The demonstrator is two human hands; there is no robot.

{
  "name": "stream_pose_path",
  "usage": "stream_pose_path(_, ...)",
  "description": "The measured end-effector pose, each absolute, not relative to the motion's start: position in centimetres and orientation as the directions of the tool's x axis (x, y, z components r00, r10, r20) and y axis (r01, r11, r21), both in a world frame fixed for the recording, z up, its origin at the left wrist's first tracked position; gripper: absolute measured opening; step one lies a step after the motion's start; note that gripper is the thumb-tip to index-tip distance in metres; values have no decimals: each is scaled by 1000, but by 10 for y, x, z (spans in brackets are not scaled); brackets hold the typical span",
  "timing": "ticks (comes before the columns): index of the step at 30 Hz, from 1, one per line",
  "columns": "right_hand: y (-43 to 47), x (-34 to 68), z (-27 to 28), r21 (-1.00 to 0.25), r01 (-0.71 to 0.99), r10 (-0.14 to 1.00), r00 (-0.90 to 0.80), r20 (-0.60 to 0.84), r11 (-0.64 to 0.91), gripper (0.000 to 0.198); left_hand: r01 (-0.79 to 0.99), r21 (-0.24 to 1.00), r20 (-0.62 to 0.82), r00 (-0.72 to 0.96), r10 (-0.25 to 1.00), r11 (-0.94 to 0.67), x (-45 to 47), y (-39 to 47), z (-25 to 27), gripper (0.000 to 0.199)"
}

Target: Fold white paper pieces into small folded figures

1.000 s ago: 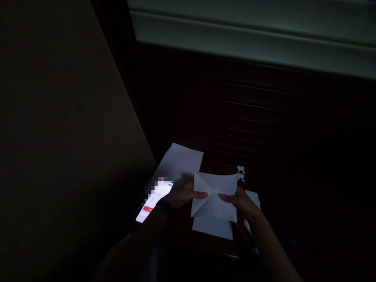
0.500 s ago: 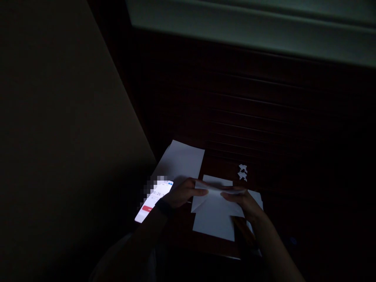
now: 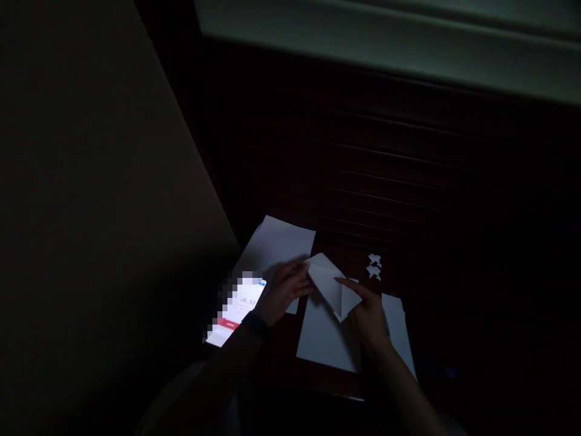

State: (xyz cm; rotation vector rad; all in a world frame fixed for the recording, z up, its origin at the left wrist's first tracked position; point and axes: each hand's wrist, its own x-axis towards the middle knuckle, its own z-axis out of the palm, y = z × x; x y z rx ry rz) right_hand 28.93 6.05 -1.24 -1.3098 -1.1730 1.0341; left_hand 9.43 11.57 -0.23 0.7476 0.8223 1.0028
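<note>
A folded piece of white paper (image 3: 327, 281) is held up at a slant between my two hands. My left hand (image 3: 287, 289) grips its left corner, thumb and fingers closing on the edge. On the other side my right hand (image 3: 367, 309) holds the right corner, with the index finger stretched across the paper's face. Beneath them a white sheet (image 3: 324, 339) lies flat on the dark table. The undersides of the folds are hidden.
A lit phone (image 3: 233, 315) with a timer sits left of my left wrist. Behind it lies a larger white sheet (image 3: 284, 239). Small folded paper pieces (image 3: 374, 266) rest at the back right. More white paper (image 3: 398, 327) is by my right forearm. A wall (image 3: 113, 181) rises at left.
The paper has been turned from a wide, level position to a slanted one and raised slightly. My left hand moved up a little; my right hand shifted inward, index finger now extended.
</note>
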Motion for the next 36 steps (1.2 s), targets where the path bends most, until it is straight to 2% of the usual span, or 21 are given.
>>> stream_pose_path(3, 58, 283, -8, -998, 49, 999, -27, 38, 39, 52, -366, 899, -194, 165, 967, 242, 89, 118, -13, 30)
stream_pose_path(5, 56, 283, 2, -999, -44, 985, -174, 9, 2, 54, -324, 925, -176, 102, 979, 200, 86, 120, -17, 31)
stream_pose_path(8, 54, 287, 18, -966, -197, 928, -361, -89, -169, 76, -229, 958, -158, 77, 984, 172, 84, 123, -14, 35)
stream_pose_path(10, 54, 288, 21, -943, -263, 940, -321, -116, -206, 76, -168, 973, -143, 114, 983, 161, 86, 122, -10, 39)
stream_pose_path(12, 55, 285, 16, -945, -274, 973, -195, -127, -178, 67, -125, 979, -135, 177, 975, 159, 91, 119, -6, 39)
stream_pose_path(16, 60, 275, -8, -974, -163, 987, 16, -160, -156, 60, -48, 985, -150, 266, 952, 168, 104, 111, -5, 32)
stream_pose_path(22, 63, 272, -22, -987, -110, 992, 15, -124, -121, 45, 2, 999, -52, 250, 967, 53, 112, 105, -10, 30)
stream_pose_path(27, 61, 273, -13, -995, -38, 995, -20, -96, -97, 48, 12, 1000, -12, 238, 971, 10, 114, 104, -15, 28)
stream_pose_path(30, 60, 273, -7, -997, 73, 998, 61, 32, 27, 49, 47, 999, 14, 237, 971, -25, 115, 103, -16, 26)
stream_pose_path(32, 61, 272, -6, -984, 145, 984, 131, 118, 99, 41, 73, 996, 38, 246, 968, -57, 115, 102, -17, 26)
stream_pose_path(36, 62, 273, -11, -965, 252, 970, 208, 123, 69, 26, 89, 993, 57, 262, 963, -83, 115, 100, -15, 27)
